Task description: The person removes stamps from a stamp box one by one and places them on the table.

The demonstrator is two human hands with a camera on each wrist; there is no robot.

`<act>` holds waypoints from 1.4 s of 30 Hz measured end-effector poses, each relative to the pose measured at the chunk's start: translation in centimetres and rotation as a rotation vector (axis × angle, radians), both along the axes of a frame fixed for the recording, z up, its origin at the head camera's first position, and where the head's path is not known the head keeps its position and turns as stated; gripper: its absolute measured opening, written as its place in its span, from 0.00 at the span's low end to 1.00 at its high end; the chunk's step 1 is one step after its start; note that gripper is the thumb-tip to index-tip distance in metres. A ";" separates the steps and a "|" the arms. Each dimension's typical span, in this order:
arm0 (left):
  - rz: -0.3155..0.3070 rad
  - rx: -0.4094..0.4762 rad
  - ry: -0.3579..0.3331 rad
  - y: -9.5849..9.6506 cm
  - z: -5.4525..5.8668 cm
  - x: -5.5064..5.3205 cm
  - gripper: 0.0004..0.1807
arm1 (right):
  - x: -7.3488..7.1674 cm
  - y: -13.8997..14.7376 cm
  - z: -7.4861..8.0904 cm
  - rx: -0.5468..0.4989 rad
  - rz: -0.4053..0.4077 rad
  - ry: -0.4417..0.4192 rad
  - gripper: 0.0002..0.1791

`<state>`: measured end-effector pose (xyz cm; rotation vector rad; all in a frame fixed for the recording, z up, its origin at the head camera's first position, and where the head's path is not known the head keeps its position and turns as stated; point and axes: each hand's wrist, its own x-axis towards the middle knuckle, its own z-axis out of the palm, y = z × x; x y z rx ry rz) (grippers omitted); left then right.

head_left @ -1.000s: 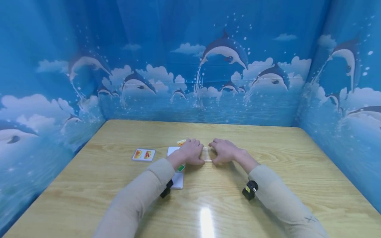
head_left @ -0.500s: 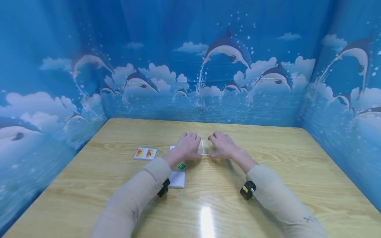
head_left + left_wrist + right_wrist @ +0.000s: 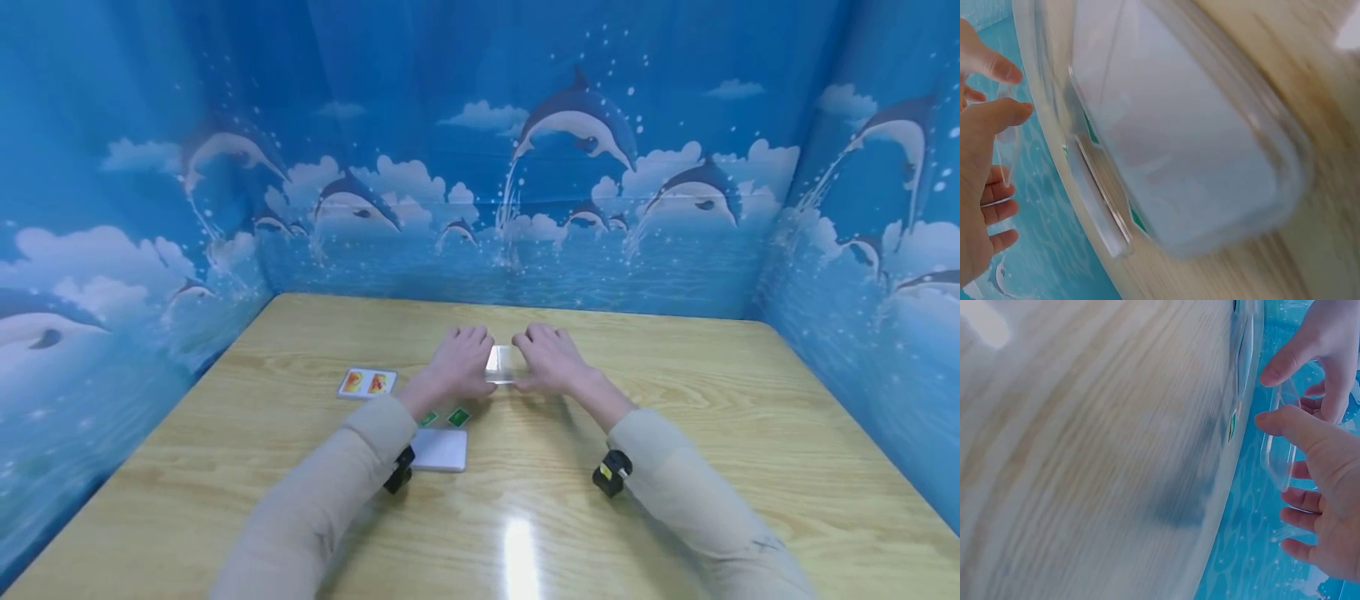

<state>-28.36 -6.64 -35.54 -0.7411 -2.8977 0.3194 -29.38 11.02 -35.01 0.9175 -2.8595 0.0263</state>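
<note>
I count two bare hands over one pale wood-grain table point(image 3: 555, 500), both working on a single clear, see-through plastic lid-like piece point(image 3: 500, 364). It sits between them, raised off the tabletop, with the left hand point(image 3: 462, 364) pinching one end and the right hand point(image 3: 547, 362) pinching the other. Each grip is narrow, thumb on the near side and fingers round behind; the right hand's lower fingers are spread apart.

Both forearms stretch forward and slant inward, in two beige sleeves point(image 3: 697, 500), with one small black camera point(image 3: 399, 469) at each wrist.

To the person's left lies one flat rectangular case printed with two orange-and-red food pictures point(image 3: 367, 382). Nearer the person is one white-faced flat case point(image 3: 441, 450), and just beyond it are two small green cards point(image 3: 459, 417), one partly covered by the left arm. Blue dolphin-printed cloth point(image 3: 390, 100) hangs round three sides.
</note>
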 end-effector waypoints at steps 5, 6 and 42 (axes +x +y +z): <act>-0.020 0.026 0.000 -1.0 0.0 -0.1 0.39 | 0.0 -0.8 0.2 0.007 0.008 -0.001 0.36; -0.019 0.030 0.004 -1.2 0.0 -0.1 0.39 | 0.0 -1.0 0.2 0.008 0.010 0.003 0.36; 0.016 0.100 -0.113 -6.6 -1.0 -0.2 0.39 | -0.6 -6.2 -1.9 -0.043 -0.008 -0.137 0.39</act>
